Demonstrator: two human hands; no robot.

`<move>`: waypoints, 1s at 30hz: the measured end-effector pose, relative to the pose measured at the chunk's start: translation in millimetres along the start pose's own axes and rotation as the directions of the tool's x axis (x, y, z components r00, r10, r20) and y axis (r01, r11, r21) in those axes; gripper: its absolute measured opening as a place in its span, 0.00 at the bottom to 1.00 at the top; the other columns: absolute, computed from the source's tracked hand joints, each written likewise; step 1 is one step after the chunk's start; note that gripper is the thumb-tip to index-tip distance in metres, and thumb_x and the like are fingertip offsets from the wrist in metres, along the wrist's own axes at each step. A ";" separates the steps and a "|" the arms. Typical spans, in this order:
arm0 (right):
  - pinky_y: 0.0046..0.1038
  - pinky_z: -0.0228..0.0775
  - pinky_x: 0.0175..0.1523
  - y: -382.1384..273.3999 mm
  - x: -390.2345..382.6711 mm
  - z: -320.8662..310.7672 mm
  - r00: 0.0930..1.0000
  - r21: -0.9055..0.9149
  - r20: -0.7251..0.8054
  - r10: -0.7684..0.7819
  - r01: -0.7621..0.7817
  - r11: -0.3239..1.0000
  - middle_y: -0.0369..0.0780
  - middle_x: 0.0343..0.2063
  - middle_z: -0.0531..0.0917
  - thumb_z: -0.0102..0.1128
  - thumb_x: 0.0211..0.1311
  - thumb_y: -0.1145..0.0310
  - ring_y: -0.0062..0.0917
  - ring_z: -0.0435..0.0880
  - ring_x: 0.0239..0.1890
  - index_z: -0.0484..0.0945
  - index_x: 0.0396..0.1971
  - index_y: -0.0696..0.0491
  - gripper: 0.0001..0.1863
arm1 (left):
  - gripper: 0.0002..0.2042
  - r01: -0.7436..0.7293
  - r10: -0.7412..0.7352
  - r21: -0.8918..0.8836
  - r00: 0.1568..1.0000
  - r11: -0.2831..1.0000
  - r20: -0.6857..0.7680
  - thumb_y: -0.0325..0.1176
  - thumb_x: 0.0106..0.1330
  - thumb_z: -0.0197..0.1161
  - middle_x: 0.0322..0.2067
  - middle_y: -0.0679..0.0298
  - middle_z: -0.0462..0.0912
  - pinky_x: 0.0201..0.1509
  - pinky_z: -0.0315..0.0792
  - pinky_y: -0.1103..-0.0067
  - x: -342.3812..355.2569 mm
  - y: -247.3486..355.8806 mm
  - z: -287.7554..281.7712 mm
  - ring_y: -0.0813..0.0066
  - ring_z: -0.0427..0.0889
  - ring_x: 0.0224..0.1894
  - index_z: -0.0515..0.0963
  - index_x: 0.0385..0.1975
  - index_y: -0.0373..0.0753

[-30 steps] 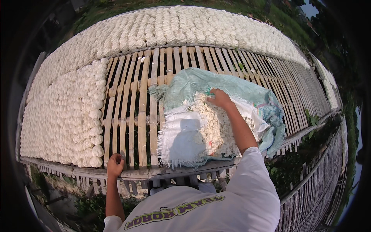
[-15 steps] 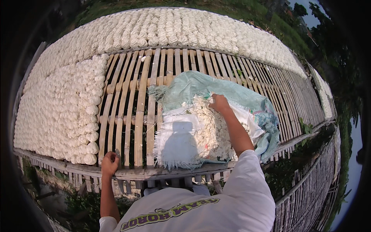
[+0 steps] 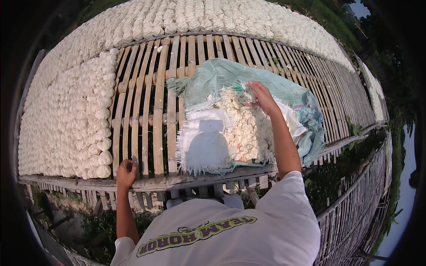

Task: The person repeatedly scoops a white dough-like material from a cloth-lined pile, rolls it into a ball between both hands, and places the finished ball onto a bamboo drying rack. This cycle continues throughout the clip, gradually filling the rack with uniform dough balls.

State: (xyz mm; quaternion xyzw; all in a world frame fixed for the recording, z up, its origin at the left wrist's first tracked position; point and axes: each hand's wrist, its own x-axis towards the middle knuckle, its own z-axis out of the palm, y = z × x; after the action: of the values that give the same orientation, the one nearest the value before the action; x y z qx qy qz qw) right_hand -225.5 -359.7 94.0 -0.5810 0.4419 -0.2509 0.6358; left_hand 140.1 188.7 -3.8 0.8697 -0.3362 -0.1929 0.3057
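A heap of off-white crumbly pulp (image 3: 253,135) lies on a white woven sack (image 3: 206,146) with frayed edges. Green woven sacking (image 3: 217,73) bunches behind and right of it. At the heap's far end, my right hand (image 3: 265,98) curls round a lump of the pulp (image 3: 250,94), thumb and fingers on either side. My left hand (image 3: 126,174) is at the near edge of the slatted bamboo rack (image 3: 159,133), fingers bent together; whatever they may hold is hidden. Close to its left are rows of round white clumps (image 3: 91,128).
More white clumps (image 3: 186,20) cover the rack's far side in a wide band. A bamboo rail (image 3: 177,181) runs along the near edge. To the right stands another slatted bamboo structure (image 3: 350,213), with green plants (image 3: 326,179) below. Gaps show between the slats.
The view has shifted, so the rack sits higher in the picture. My right hand has turned and now has a lump of pulp in its fingers. My left hand stays by the rail.
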 end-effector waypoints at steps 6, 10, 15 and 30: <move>0.35 0.77 0.51 56.5 -52.8 41.0 0.965 -0.614 0.247 -0.087 0.225 0.756 0.46 0.41 0.88 0.70 0.67 0.50 0.30 0.85 0.47 0.86 0.49 0.54 0.23 | 0.10 0.019 -0.019 0.001 0.999 1.000 0.026 0.32 0.66 0.66 0.31 0.55 0.86 0.40 0.78 0.69 0.6 1.7 -0.7 0.65 0.87 0.32 0.81 0.42 0.32; 0.41 0.79 0.54 104.7 -89.0 62.6 0.934 -0.755 0.309 -0.181 0.357 0.550 0.52 0.47 0.86 0.74 0.61 0.55 0.45 0.87 0.48 0.85 0.54 0.52 0.25 | 0.10 0.024 -0.024 -0.001 1.000 1.000 0.019 0.32 0.66 0.66 0.31 0.55 0.86 0.40 0.77 0.69 0.0 4.1 -2.1 0.64 0.87 0.32 0.81 0.42 0.32; 0.45 0.80 0.58 129.9 -116.7 65.2 0.960 -0.879 0.223 -0.171 0.273 0.390 0.53 0.50 0.83 0.77 0.55 0.60 0.50 0.86 0.49 0.79 0.62 0.52 0.33 | 0.11 0.020 -0.020 -0.001 0.999 1.000 0.025 0.33 0.66 0.67 0.32 0.54 0.87 0.41 0.78 0.69 -0.2 -0.3 1.0 0.63 0.87 0.33 0.82 0.42 0.32; 0.42 0.75 0.57 99.5 -136.0 71.6 0.908 -0.745 0.242 -0.342 0.400 0.534 0.43 0.46 0.82 0.69 0.59 0.58 0.40 0.82 0.52 0.90 0.46 0.47 0.17 | 0.11 -0.048 0.056 -0.247 0.998 0.968 0.024 0.30 0.68 0.68 0.41 0.58 0.84 0.53 0.76 0.72 11.1 66.0 46.3 0.66 0.83 0.44 0.82 0.45 0.31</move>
State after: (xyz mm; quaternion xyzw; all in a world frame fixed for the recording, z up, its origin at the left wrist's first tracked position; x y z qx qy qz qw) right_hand -249.5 -189.7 30.5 -0.8862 0.3512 -0.1432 0.2661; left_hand 92.0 123.6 4.2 0.8128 -0.3371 -0.2385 0.4109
